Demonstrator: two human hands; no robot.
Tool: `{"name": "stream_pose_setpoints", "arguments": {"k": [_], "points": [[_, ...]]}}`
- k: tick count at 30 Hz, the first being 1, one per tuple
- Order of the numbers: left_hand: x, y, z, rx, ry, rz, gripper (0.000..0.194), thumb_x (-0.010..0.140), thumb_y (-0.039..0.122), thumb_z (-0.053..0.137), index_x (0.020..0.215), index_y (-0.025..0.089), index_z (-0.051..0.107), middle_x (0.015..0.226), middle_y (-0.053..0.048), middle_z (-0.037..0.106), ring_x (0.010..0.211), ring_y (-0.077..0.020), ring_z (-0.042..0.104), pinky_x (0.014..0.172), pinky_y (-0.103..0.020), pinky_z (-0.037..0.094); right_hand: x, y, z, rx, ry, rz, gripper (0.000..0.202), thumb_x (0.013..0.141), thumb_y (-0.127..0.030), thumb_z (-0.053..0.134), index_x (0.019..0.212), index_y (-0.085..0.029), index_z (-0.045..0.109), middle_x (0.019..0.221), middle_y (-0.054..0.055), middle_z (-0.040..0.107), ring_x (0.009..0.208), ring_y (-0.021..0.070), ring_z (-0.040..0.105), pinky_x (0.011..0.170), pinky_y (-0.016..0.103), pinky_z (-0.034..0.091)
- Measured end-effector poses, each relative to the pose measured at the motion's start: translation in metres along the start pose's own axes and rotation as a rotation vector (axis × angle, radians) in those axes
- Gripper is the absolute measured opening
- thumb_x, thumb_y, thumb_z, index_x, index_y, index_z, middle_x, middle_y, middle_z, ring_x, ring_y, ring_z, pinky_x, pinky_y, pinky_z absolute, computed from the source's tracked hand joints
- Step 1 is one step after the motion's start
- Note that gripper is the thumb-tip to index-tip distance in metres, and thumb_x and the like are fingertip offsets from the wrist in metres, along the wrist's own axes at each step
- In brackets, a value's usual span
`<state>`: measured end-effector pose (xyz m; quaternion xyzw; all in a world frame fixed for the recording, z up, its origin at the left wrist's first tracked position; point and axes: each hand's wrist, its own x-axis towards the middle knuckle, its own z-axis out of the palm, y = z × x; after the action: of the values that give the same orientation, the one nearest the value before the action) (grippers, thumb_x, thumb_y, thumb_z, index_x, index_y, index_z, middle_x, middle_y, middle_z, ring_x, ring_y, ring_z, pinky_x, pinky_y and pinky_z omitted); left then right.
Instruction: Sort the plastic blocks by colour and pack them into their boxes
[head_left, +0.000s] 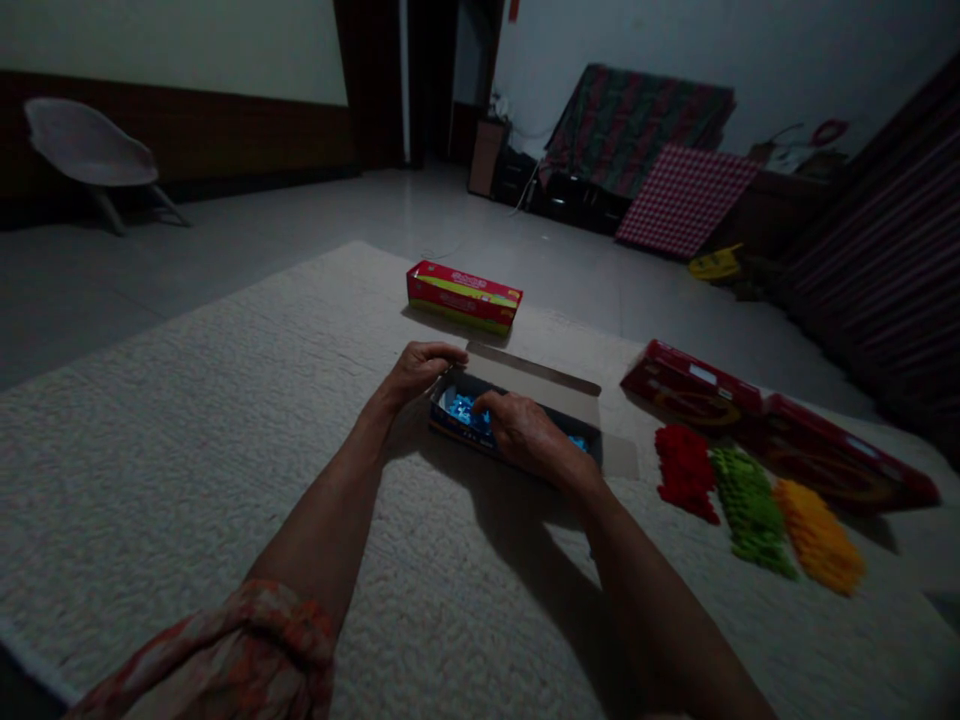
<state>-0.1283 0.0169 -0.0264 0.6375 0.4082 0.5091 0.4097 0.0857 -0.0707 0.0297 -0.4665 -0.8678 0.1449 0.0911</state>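
Observation:
An open dark blue box [480, 437] lies on the pale mat with its lid flap [536, 375] raised at the back. Small shiny blue pieces [460, 408] fill part of it. My left hand [420, 370] grips the box's far left corner, thumb along the flap. Over the middle of the box, my right hand [525, 430] reaches in with its fingers bent down among the blue pieces. Whether those fingers hold a piece is too dark and small to tell.
A red and yellow box [465, 297] stands behind. To the right lie red [684, 470], green [752, 510] and orange [819, 535] piles, beside two dark red boxes [694, 385]. A chair [94, 145] stands at the far left.

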Motion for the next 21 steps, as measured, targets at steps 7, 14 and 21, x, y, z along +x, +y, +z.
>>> {"name": "stream_pose_setpoints", "arguments": {"k": [7, 14, 21], "points": [[0.000, 0.001, 0.000, 0.007, -0.007, -0.009, 0.032, 0.068, 0.007, 0.054, 0.085, 0.017, 0.079, 0.088, -0.004, 0.078, 0.085, -0.0171, 0.072, 0.090, -0.036, 0.057, 0.000, -0.005, -0.003, -0.005, 0.006, 0.041, 0.040, 0.092, -0.012, 0.039, 0.122, -0.016, 0.066, 0.102, 0.015, 0.070, 0.087, 0.0219, 0.061, 0.079, 0.031, 0.044], [0.000, 0.002, 0.001, -0.018, 0.002, -0.013, 0.030, 0.068, 0.007, 0.055, 0.082, 0.018, 0.079, 0.084, -0.003, 0.078, 0.081, -0.0161, 0.071, 0.086, -0.035, 0.058, 0.001, -0.008, -0.002, -0.081, 0.005, 0.052, 0.039, 0.091, -0.011, 0.041, 0.119, -0.017, 0.067, 0.102, 0.014, 0.071, 0.086, 0.0225, 0.063, 0.078, 0.031, 0.043], [0.000, 0.002, 0.002, -0.030, 0.001, -0.017, 0.030, 0.068, 0.008, 0.055, 0.082, 0.018, 0.079, 0.084, -0.003, 0.078, 0.080, -0.0162, 0.071, 0.085, -0.034, 0.058, -0.004, -0.015, -0.004, -0.135, -0.035, 0.057, 0.039, 0.088, -0.008, 0.040, 0.114, -0.016, 0.068, 0.101, 0.014, 0.071, 0.090, 0.0229, 0.064, 0.080, 0.031, 0.043]]}}
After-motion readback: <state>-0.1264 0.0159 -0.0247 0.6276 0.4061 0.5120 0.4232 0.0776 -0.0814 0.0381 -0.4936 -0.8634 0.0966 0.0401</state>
